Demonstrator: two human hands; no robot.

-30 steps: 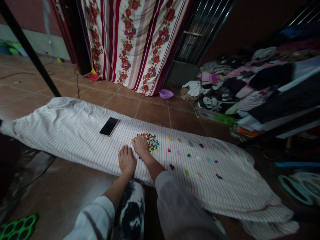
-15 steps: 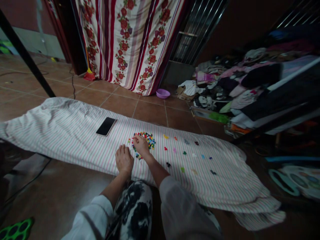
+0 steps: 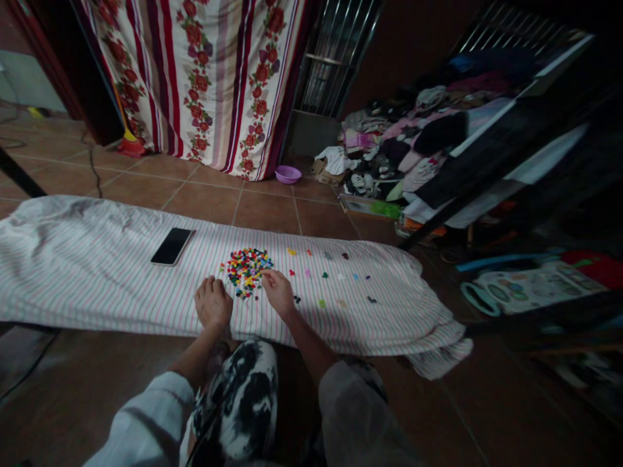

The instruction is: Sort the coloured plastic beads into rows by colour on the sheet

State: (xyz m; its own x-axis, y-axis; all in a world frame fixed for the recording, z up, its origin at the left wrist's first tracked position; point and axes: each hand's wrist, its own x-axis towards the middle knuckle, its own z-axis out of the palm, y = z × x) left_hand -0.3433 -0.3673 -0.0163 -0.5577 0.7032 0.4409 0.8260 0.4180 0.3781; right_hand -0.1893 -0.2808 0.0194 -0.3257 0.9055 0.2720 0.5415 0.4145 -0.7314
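Note:
A heap of small multicoloured pieces (image 3: 246, 267) lies on the striped cloth (image 3: 121, 292). My right hand (image 3: 278, 292) is at the heap's right edge, its fingertips pinched together; whatever they hold is too small to make out. My left hand (image 3: 213, 302) rests on the cloth just left of and below the heap, palm down with its fingers loosely spread and nothing in it. To the right, small groups sorted by colour lie apart, among them yellow pieces (image 3: 291, 251), pink pieces (image 3: 307, 273), dark green pieces (image 3: 324, 275) and lime green pieces (image 3: 322, 303).
A phone (image 3: 172, 246) lies on the cloth left of the heap. Beyond, on the tiled floor, are a purple basin (image 3: 288, 174), a floral curtain (image 3: 224, 84) and a pile of clothes (image 3: 413, 143). A dark slanted bar (image 3: 433, 220) rises behind the cloth's right end.
The view has shifted to the right. My right hand has moved from over the heap to its right edge, uncovering more pieces. My left hand stays on the cloth beside the heap.

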